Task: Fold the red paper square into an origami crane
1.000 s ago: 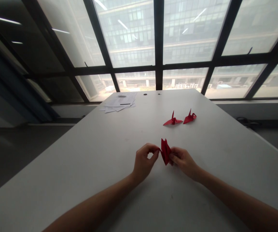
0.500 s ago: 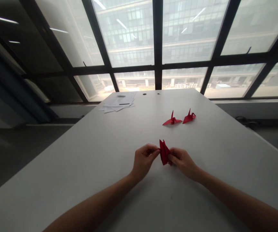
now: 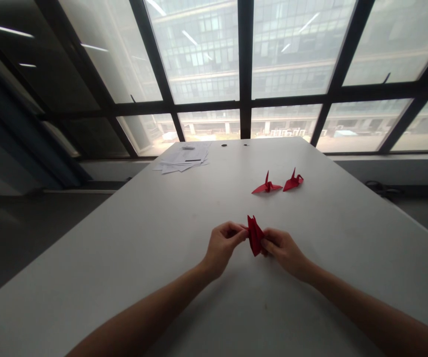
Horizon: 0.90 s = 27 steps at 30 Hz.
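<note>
A folded red paper crane is held between my two hands over the table, its pointed tips upward. My left hand pinches its left side between thumb and fingers. On the other side, my right hand grips the right edge, thumb in front, with some fingers hidden behind the paper. Two finished-looking red paper cranes, a left one and a right one, rest on the table beyond my hands.
The white table stretches toward a wall of dark-framed windows. A loose stack of white papers lies at its far left, with a small item on top. Dark cables are beyond the right edge.
The whole view has shifted slightly. Both hands keep their hold on the red paper, which looks a little more tilted and spread now.
</note>
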Each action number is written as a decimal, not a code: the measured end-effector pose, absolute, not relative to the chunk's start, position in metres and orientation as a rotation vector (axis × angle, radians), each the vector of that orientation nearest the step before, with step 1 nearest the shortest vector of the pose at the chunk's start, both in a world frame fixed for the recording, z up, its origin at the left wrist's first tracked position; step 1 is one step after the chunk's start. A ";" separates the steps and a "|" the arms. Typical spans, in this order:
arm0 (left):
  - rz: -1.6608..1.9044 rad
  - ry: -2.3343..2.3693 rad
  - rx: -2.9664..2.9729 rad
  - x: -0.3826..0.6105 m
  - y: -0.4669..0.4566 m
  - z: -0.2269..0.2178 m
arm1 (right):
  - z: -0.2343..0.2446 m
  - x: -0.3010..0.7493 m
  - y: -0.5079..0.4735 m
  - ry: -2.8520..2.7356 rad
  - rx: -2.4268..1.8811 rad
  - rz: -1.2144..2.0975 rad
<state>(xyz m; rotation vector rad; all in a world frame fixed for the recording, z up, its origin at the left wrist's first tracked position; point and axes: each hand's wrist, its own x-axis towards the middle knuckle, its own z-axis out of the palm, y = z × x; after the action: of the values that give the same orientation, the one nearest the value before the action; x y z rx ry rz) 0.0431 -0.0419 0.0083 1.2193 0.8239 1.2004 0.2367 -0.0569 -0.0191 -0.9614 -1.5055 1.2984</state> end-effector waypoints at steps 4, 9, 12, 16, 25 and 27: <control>1.165 0.820 1.212 0.041 -0.042 0.011 | -0.020 0.236 -0.056 -1.485 -0.976 1.315; 1.187 0.843 1.192 0.041 -0.041 0.010 | -0.021 0.236 -0.055 -1.499 -0.962 1.298; 1.219 0.897 1.211 0.041 -0.039 0.008 | -0.021 0.236 -0.056 -1.498 -0.974 1.291; 1.262 0.908 1.203 0.042 -0.040 0.010 | -0.022 0.236 -0.056 -1.476 -0.982 1.309; 1.247 0.904 1.238 0.043 -0.039 0.011 | -0.022 0.236 -0.056 -1.469 -0.974 1.318; 1.217 0.863 1.226 0.042 -0.038 0.009 | -0.022 0.236 -0.056 -1.467 -0.974 1.315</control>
<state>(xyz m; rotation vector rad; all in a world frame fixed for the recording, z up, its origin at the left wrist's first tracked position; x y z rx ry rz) 0.0423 -0.0384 0.0091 1.2257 0.8634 1.2167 0.2359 -0.0555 -0.0221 -0.9742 -1.4669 1.3151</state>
